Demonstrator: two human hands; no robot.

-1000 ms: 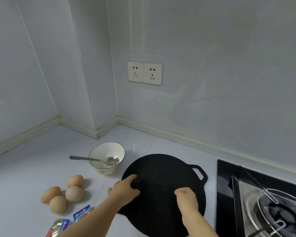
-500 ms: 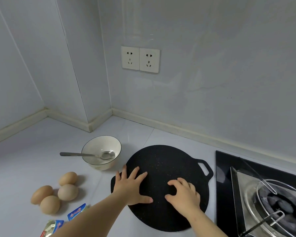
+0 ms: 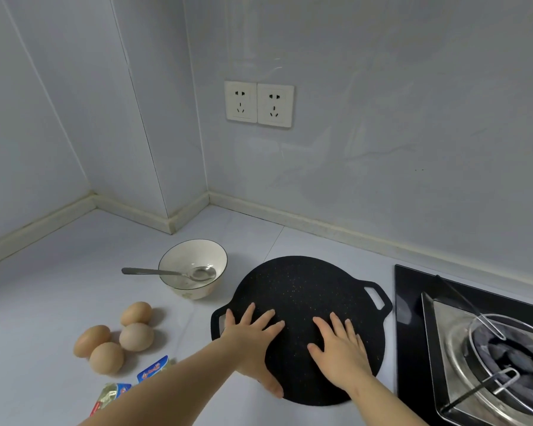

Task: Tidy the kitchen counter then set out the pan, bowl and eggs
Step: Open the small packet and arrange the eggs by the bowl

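A flat black round pan (image 3: 302, 290) with two loop handles lies on the white counter. My left hand (image 3: 253, 339) rests flat on its left part, fingers spread, thumb at the near rim. On the pan's right part my right hand (image 3: 340, 352) lies palm down, fingers apart. Left of the pan stands a white bowl (image 3: 194, 259) with a metal spoon (image 3: 166, 273) in it. Several brown eggs (image 3: 117, 336) lie together in front of the bowl.
Small foil packets (image 3: 153, 368) lie near the counter's front edge beside my left forearm. A gas hob (image 3: 486, 348) with a metal pan support sits right of the pan. The tiled wall behind carries two sockets (image 3: 259, 103).
Both hands went from curled at the pan's near edge to lying flat with fingers spread on it. The pan has turned and shifted a little, its left handle now showing.
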